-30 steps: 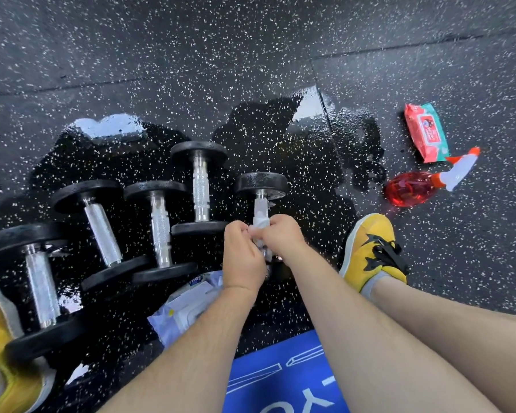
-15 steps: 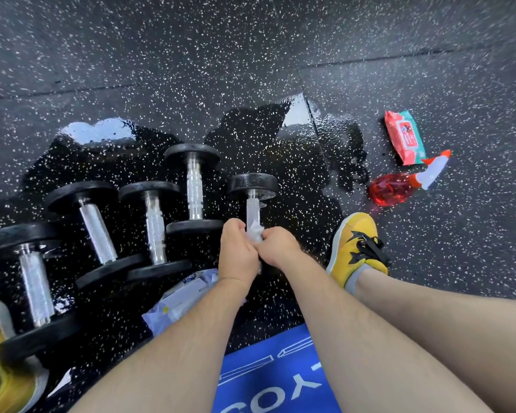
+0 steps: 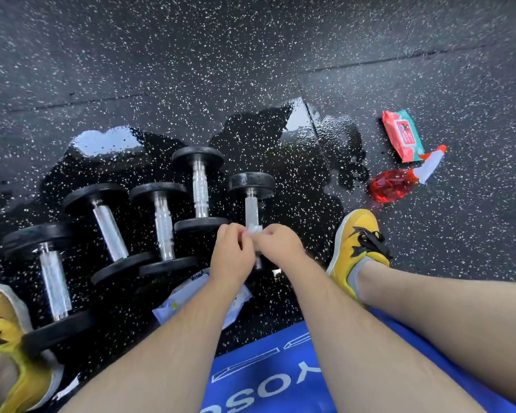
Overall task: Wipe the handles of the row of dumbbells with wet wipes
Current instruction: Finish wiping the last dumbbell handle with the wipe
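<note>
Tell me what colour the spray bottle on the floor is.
The spray bottle is see-through red with a white and orange sprayer, seen in the head view.

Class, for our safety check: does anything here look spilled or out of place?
Yes: a glossy wet patch spreads around the dumbbells, and the red spray bottle lies on its side nearby.

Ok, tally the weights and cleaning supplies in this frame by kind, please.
Black-ended chrome-handled dumbbells: 5
Soft plastic wet-wipe packs: 2
Red translucent spray bottle: 1
Crumpled white wet wipe: 1
Total: 9
</note>
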`<state>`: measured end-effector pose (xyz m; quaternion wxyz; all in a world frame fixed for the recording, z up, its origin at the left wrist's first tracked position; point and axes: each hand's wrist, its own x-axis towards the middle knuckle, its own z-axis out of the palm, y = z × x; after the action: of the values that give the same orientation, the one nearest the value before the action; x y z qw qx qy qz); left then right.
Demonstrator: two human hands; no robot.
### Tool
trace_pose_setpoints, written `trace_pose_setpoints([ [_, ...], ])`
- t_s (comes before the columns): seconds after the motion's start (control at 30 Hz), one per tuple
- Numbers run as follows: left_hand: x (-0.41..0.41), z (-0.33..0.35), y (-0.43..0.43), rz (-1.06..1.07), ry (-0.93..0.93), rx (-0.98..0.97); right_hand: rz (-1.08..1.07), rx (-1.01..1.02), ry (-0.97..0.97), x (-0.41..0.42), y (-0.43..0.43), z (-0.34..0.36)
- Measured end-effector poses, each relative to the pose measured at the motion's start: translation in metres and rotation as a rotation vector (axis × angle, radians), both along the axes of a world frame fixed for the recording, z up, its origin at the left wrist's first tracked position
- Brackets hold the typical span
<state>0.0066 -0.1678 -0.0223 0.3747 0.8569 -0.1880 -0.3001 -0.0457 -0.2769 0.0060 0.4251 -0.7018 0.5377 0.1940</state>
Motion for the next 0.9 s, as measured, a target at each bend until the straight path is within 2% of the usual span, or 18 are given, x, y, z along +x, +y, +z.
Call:
trace_pose_setpoints([
  [0.1, -0.004, 0.004, -0.003, -0.02, -0.036, 0.112, -0.169, 0.172, -0.111, 0.002, -0.02, 0.002],
  [0.23, 0.006, 0.004, -0.009, 0.056, 0.025, 0.171, -0.132, 0.184, -0.165, 0.001, -0.021, -0.004],
  [0.33, 0.013, 0.005, -0.01, 0.032, 0.065, 0.223, -0.129, 0.227, -0.136, 0.0, -0.02, -0.01],
  [0.47, 0.011, 0.015, -0.019, 0.043, 0.105, 0.284, -0.245, 0.18, -0.204, 0.008, -0.024, -0.014],
  [0.57, -0.003, 0.031, -0.022, 0.091, 0.027, 0.378, -0.25, 0.112, -0.233, 0.021, -0.027, -0.011],
  [0.67, -0.015, 0.038, -0.026, 0.035, -0.092, 0.433, -0.223, 0.097, -0.21, 0.031, -0.029, -0.016],
  [0.77, -0.011, 0.027, -0.028, -0.078, 0.019, 0.494, -0.29, 0.164, -0.224, 0.031, -0.026, -0.019],
  [0.9, 0.001, 0.013, -0.024, 0.051, 0.145, 0.385, -0.383, 0.293, -0.225, 0.029, -0.036, -0.017],
])
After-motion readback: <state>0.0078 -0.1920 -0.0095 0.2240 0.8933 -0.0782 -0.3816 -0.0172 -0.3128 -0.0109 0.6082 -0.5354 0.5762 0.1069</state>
